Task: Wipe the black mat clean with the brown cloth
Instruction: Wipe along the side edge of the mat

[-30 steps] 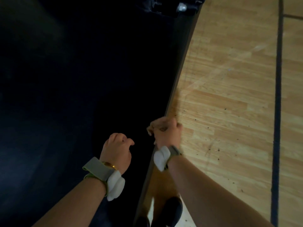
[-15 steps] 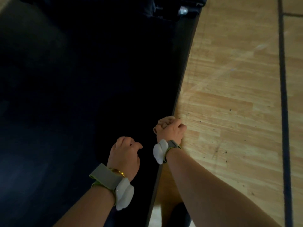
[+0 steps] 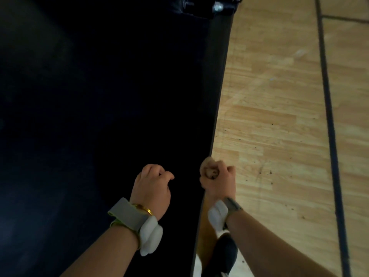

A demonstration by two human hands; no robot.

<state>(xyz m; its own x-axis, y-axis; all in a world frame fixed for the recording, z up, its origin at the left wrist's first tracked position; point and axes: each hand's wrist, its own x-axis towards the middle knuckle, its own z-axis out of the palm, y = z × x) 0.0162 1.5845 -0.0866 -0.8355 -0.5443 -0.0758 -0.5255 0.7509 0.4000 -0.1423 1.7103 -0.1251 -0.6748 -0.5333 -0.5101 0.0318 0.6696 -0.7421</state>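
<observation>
Black mat [image 3: 103, 116]: rubbery-looking dark sheet, filling my view from 7 o'clock up to 12; its right edge runs from about 1 o'clock down to 6.
Brown cloth [image 3: 210, 172]: bunched small inside my right fist, only a tan wad showing between the fingers, sitting right at the mat's edge near 5 o'clock.
Right hand [image 3: 218, 179]: fingers curled tight round the cloth, knuckles over the line where mat meets floor.
Left hand [image 3: 152, 186]: over the mat at about 6 o'clock, fingers curled under; whether they pinch anything or just rest there, I cannot tell.
Wood floor [image 3: 279, 116]: pale boards from 1 to 5 o'clock, with dark specks scattered near my right hand.
Handling, as I judge it: the cloth is soft and light, so it will crumple and skid unless I spread it and press with a flat palm; gripping it in a ball wipes only a narrow strip. The mat looks flexible and may creep on the boards, so my left hand should pin it near the edge.
</observation>
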